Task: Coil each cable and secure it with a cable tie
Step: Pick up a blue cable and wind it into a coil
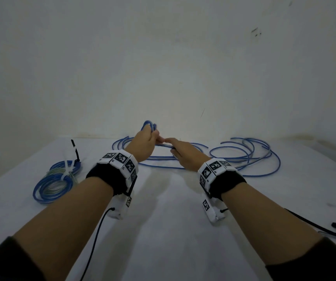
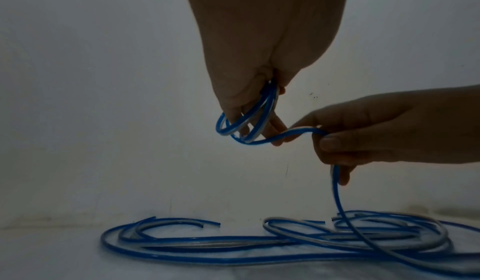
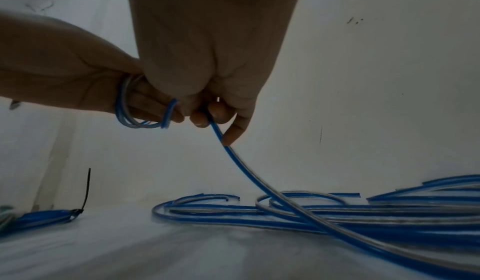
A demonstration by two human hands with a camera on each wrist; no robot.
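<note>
My left hand (image 1: 145,138) is raised over the back of the white table and grips a small coil of blue cable (image 2: 244,120), its loops wound round the fingers (image 3: 145,104). Right beside it, my right hand (image 1: 180,152) pinches the running part of the same blue cable (image 3: 233,157) between thumb and fingers. From there the cable drops to a loose pile of blue and clear cables (image 1: 244,157) on the table behind and to the right of both hands. The same loose pile (image 2: 285,241) lies below the hands in the left wrist view.
Two coiled blue and clear bundles (image 1: 53,183) bound with ties lie at the left, a black cable tie (image 1: 75,151) sticking up from one. A wall (image 1: 163,67) closes the table's far edge. Thin black leads (image 1: 325,228) lie at the right front.
</note>
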